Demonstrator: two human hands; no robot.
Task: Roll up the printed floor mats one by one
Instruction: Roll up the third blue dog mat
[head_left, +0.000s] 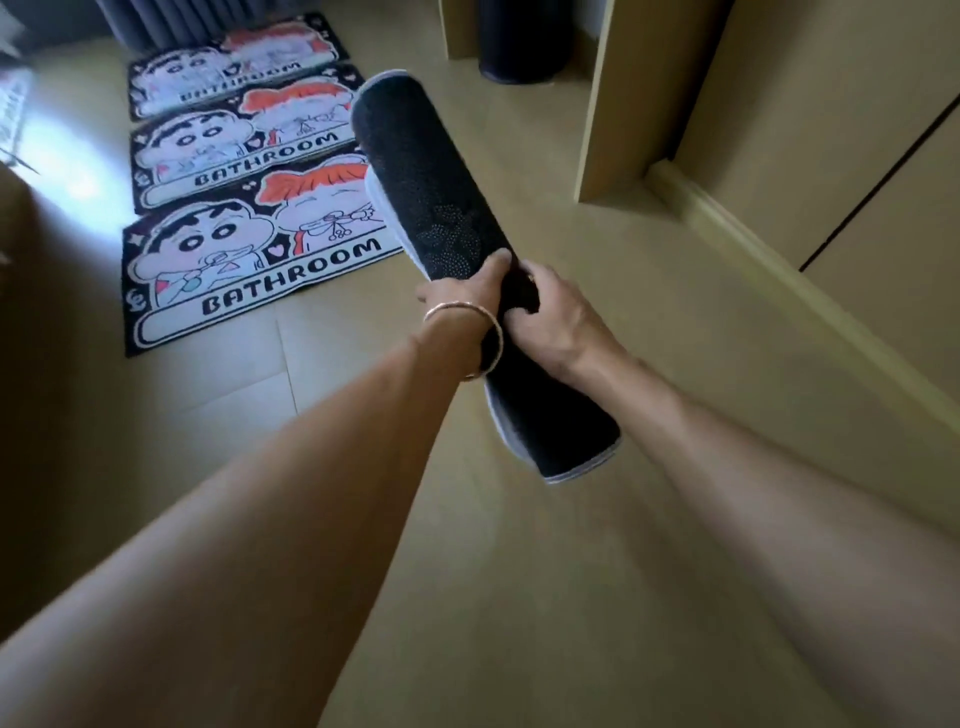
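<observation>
A rolled-up mat, black dotted backing outward with a pale edge, is held above the floor, slanting from upper left to lower right. My left hand, a bangle on its wrist, grips the roll at its middle with the thumb on top. My right hand grips the same spot from the right side. Three flat printed mats reading BATHROOM lie in a row on the floor at the left: the nearest, the middle one and the farthest.
The floor is beige tile. A wooden panel edge and a skirting board run along the right. A dark cylindrical object stands at the back, and grey curtain folds hang behind the mats.
</observation>
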